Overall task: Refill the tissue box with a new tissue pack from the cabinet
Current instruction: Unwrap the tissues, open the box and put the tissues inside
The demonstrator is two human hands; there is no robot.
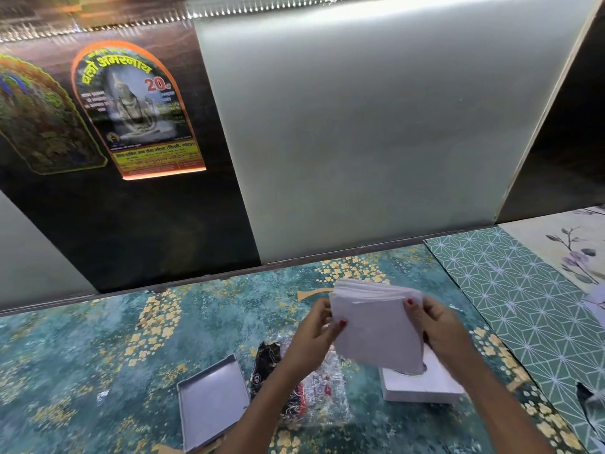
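Behind the teal floral table covering (98, 339), a frosted glass panel (360, 126) fills most of the view, with a dark panel (147, 224) to the left of it bearing an arched poster (134, 109) of a seated figure and Hindi lettering. To the right of the teal covering lies a green sheet with a white star-lattice pattern (510, 290), its edge touching the teal one.

Above the teal covering, a person holds a stack of white tissues (376, 322) clear of the surface, tilted with its upper edge away from the camera. The left hand (314, 335) pinches the stack's left edge, thumb on the near face; the right hand (438, 326) clamps the right edge in the same way. The two hands sit apart, one on each side of the stack, nails painted red.

On the teal covering directly below the stack sits the white tissue box (422, 385), part of a dark opening showing on its top face. To the left of the box lies a crumpled clear wrapper with dark print (294, 388), apparently plastic, though blur makes that uncertain. Further left rests a shallow white tray-like lid (212, 401), open side up.
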